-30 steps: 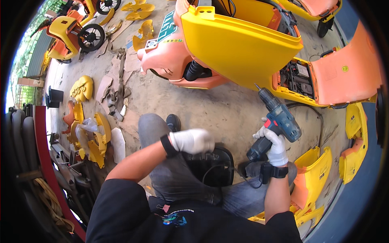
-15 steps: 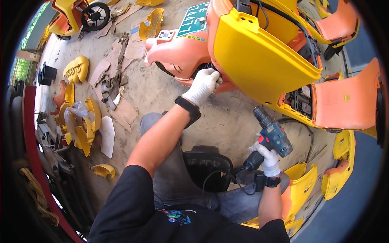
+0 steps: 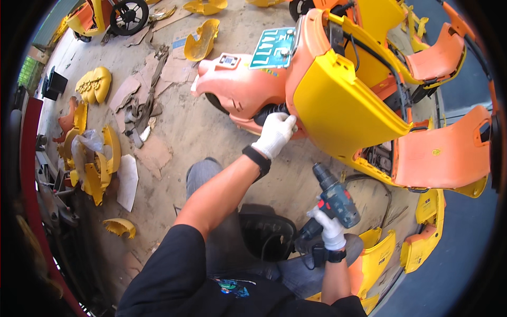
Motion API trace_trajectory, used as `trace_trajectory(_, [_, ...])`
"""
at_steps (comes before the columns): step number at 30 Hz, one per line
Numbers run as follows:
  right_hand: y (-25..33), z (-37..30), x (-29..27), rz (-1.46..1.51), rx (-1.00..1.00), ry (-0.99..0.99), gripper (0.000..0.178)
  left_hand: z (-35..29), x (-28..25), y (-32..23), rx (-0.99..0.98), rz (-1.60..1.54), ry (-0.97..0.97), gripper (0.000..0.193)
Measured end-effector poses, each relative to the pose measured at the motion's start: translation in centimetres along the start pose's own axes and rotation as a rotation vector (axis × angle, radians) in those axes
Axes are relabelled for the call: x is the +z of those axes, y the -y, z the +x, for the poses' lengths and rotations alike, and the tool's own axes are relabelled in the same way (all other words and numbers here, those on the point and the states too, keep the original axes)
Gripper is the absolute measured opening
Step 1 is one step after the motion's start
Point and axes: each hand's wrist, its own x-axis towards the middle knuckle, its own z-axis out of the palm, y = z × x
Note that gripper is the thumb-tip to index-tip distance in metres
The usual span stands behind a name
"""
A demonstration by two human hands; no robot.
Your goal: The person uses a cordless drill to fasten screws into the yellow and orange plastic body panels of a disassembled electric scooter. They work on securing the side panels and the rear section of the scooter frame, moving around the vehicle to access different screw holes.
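Observation:
A white glove covers my left hand (image 3: 275, 132), which is raised to the scooter's front. Its fingers are closed against the lower edge of the yellow front panel (image 3: 346, 105), just behind the orange front fender (image 3: 248, 84); whatever they pinch is hidden. My gloved right hand (image 3: 328, 231) is wrapped around the grip of a blue-and-black cordless drill (image 3: 338, 201), held above my right thigh. The drill's chuck points up toward the scooter and touches nothing. A teal licence plate (image 3: 272, 47) sits above the fender.
Broken yellow panels (image 3: 97, 164) and torn cardboard (image 3: 153, 153) lie on the floor at left. More yellow panels (image 3: 377, 259) lie at right. A black stool (image 3: 266, 232) is between my legs. A cable (image 3: 388, 195) runs behind the drill. Another scooter (image 3: 105, 16) stands far left.
The view has shifted, so the scooter sits lower in it. My left hand remains at the panel edge. The drill stays in my right hand, shifted left in the picture.

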Motion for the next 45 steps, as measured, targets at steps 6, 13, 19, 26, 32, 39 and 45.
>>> trace_trajectory(6, [1.9, -0.9, 2.0, 0.042, -0.050, -0.008, 0.036, 0.1, -0.5, -1.4, 0.046, 0.222, 0.048, 0.035])
trace_trajectory(13, [6.3, -0.5, 4.5, 0.118, -0.017, -0.059, 0.034, 1.0, -2.3, 0.1, -0.038, 0.085, 0.173, 0.025])
trace_trajectory(19, [6.5, -0.8, 4.9, 0.218, 0.011, -0.048, 0.038, -2.4, -4.0, -2.8, -0.133, 0.030, 0.384, 0.038])
trace_trajectory(26, [6.7, -0.6, 5.0, 0.216, -0.040, -0.059, 0.036, -3.1, -4.7, -2.6, -0.105, -0.127, 0.574, 0.020])
trace_trajectory(32, [8.0, -0.4, 5.6, 0.306, 0.009, -0.007, 0.039, -3.3, -5.8, -1.8, -0.073, -0.219, 0.652, 0.019])
trace_trajectory(39, [6.9, -0.2, 5.0, 0.261, -0.024, -0.028, 0.038, -4.1, -5.3, -2.6, -0.073, -0.323, 0.687, 0.020])
trace_trajectory(45, [8.6, -0.5, 6.0, 0.185, -0.011, -0.056, 0.035, -3.6, -5.5, -1.7, -0.074, -0.298, 0.710, 0.018])
